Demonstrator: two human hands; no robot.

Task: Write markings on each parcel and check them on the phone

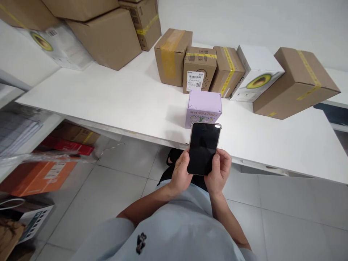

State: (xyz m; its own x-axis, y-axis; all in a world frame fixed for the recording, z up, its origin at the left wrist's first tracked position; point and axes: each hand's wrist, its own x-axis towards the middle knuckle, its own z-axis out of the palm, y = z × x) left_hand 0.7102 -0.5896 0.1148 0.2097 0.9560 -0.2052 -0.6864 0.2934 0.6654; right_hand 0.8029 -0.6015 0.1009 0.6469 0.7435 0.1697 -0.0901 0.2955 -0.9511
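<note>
A smartphone with a dark screen and a clear case is held in front of my body, just off the table's front edge. My left hand grips its left side, thumb along the edge. On the other side my right hand is closed round the lower right edge, its thumb beside the screen. Right behind the phone a lilac box with "FIND TEA" lettering stands on the white table. The phone covers part of that box's front. Most fingers of my left hand are hidden behind the phone.
Behind the lilac box stand brown cartons with yellow tape and a white avocado-printed box. More cartons are piled at the back left. An orange box and other packages sit low at the left, over a tiled floor.
</note>
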